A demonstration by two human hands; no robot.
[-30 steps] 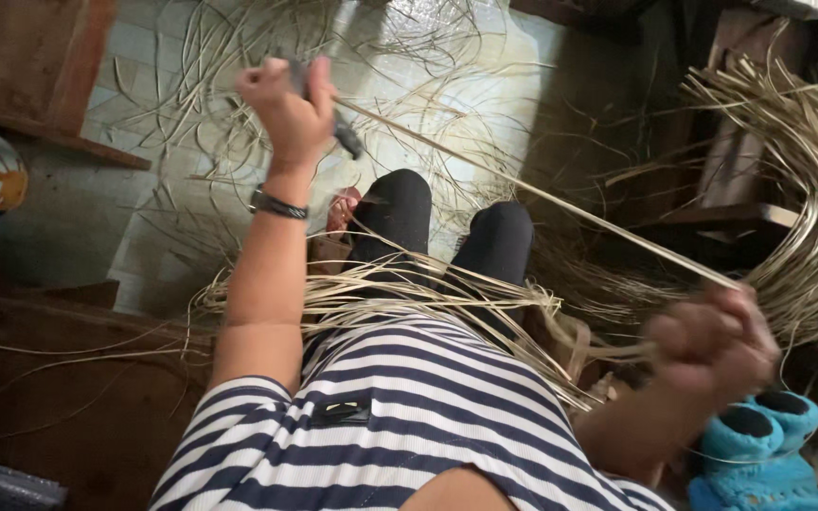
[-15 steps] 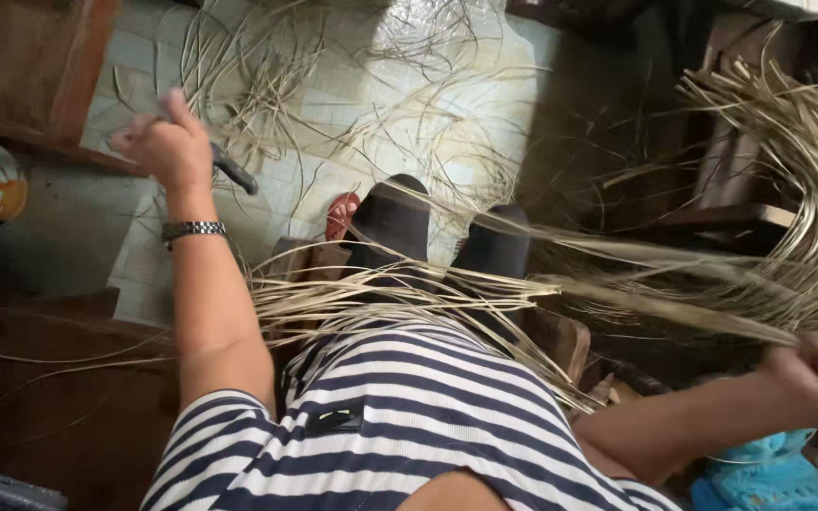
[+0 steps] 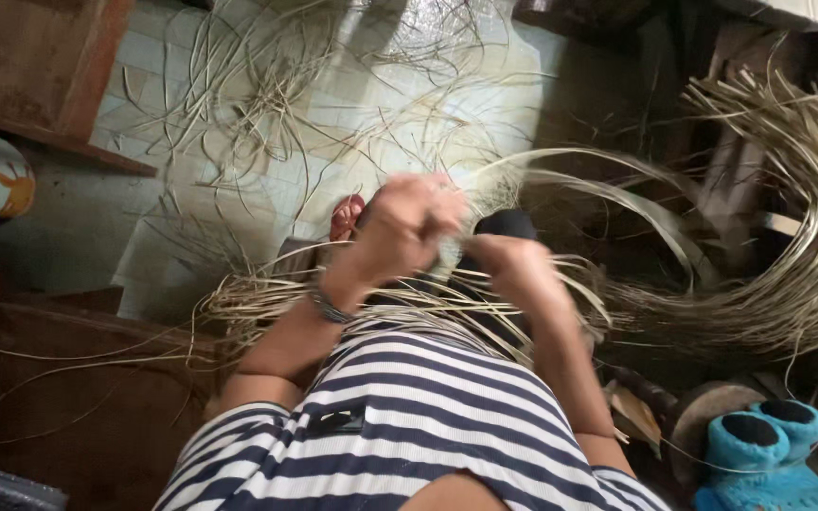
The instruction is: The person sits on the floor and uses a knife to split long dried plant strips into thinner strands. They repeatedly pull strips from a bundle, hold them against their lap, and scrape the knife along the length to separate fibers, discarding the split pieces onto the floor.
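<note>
**Cane strip held between both hands, heaps around it**

Cane strip (image 3: 608,189), pale and long, arcs from the two hands out toward the big heap of strips (image 3: 797,255) and blurs along its length. The left hand (image 3: 409,227) and the right hand (image 3: 513,265) meet just above the lap; both look curled closed near the strip's end, though blur hides exactly how the fingers pinch it. A wristband (image 3: 328,306) sits on the left wrist.

How far along: judging from the layout, a bundle of strips (image 3: 267,298) already lies across the lap, loose trimmings (image 3: 248,114) are scattered on the tiled floor (image 3: 144,218) beyond the lap, and the big heap beside the lap looks largely unworked, so much seems left.

Edges and room: a wooden board (image 3: 78,397) borders the lap on the left-hand side, a brown wooden box (image 3: 40,66) stands farther off across the floor, and blue slippers (image 3: 769,445) lie near the lap by the right elbow. Open room is mostly over the floor ahead of the lap.
</note>
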